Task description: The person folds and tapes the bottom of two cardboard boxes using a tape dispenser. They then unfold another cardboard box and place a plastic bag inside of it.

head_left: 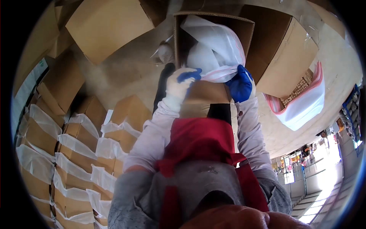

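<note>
A white translucent plastic bag (225, 42) with a red-striped edge lies inside an open cardboard box (251, 28). My left hand (183, 81), in a white glove with blue fingertips, is closed on the bag's near edge at the left. At the right end of that edge, my right hand (241, 84) grips the bag, its blue-coated glove palm turned toward the box. The edge stretches between both hands. What lies under the bag in the box is hidden.
Right of me, another white bag with red stripes (301, 110) hangs out of a carton (291, 57). Several cartons lined with white plastic (78, 145) stand in rows at the left. A large carton (110, 28) sits at the upper left, on the concrete floor (126, 78).
</note>
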### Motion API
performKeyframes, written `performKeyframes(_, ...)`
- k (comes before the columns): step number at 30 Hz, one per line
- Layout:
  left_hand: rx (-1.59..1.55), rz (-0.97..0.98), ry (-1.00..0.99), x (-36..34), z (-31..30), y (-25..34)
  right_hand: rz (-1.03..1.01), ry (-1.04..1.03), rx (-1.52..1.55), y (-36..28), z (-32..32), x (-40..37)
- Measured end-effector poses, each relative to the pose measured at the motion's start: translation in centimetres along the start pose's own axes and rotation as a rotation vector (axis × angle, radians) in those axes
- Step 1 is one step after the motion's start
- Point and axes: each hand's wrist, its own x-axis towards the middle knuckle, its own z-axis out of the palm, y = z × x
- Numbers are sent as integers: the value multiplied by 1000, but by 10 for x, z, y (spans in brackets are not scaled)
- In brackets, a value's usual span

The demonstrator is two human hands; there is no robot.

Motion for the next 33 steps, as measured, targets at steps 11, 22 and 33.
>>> performKeyframes(11, -98, -135, 130, -5, 13, -19, -123, -243, 86, -2, -36, 3)
performKeyframes(22, 605, 280, 670, 56, -190, 101, -880, 476, -1104, -196, -91, 29)
performKeyframes(33, 1474, 122, 108, 260, -90, 42, -467, 501, -1859, -144, -41, 249)
